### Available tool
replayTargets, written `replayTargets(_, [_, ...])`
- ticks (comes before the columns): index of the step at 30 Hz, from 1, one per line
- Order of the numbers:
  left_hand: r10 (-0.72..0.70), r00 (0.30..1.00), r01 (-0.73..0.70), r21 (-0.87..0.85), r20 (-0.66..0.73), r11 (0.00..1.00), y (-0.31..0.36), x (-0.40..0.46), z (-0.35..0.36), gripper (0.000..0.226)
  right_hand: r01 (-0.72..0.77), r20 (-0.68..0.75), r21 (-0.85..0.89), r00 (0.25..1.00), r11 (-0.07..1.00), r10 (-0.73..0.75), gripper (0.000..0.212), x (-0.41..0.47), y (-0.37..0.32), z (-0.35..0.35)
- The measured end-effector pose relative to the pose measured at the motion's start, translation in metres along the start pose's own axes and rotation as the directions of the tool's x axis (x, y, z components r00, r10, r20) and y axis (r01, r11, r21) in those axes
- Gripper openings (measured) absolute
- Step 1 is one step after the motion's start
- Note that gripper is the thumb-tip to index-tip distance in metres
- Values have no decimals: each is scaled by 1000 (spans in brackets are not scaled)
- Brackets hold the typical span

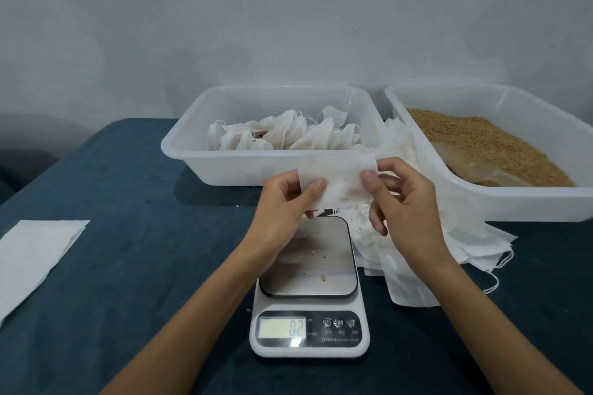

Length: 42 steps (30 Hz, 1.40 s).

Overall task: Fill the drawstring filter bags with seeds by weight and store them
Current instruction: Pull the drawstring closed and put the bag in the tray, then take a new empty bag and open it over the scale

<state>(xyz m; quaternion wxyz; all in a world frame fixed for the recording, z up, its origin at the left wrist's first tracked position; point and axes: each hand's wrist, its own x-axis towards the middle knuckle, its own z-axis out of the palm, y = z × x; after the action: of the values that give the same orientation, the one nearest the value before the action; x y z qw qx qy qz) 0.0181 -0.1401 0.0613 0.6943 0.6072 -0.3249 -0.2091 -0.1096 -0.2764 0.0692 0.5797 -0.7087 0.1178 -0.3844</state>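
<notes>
A big tub of seeds [481, 141] sits far right on the bench [128, 266]. Above the scale [309, 282], the left hand [285, 202] and right hand [401, 199] pinch an empty bag [337, 179]. Next, I think, open its mouth to put seeds in.
</notes>
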Motion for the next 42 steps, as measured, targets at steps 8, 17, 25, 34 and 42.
replayTargets(8, [-3, 1000, 4, -54, 4, 999, 2, -1, -1, 25, -28, 134, 62, 991, 998, 19, 17, -3, -5, 1])
replayTargets(17, [-105, 990, 88, -170, -94, 981, 4, 3, -3, 19, 6, 142, -60, 990, 998, 2, 30, -1, -10, -6])
replayTargets(25, [334, 940, -336, 352, 69, 874, 20, -19, 6, 54, 85, 77, -393, 995, 915, -60, 52, 7, -40, -12])
replayTargets(34, [241, 948, -300, 335, 206, 893, 17, -26, 48, 57, 184, 363, -594, 930, 783, 56, 67, 16, -85, -25])
replayTargets(42, [41, 994, -50, 85, 103, 995, 16, -9, 80, 15, 142, 371, -647, 917, 749, 145, 80, 23, -104, -32])
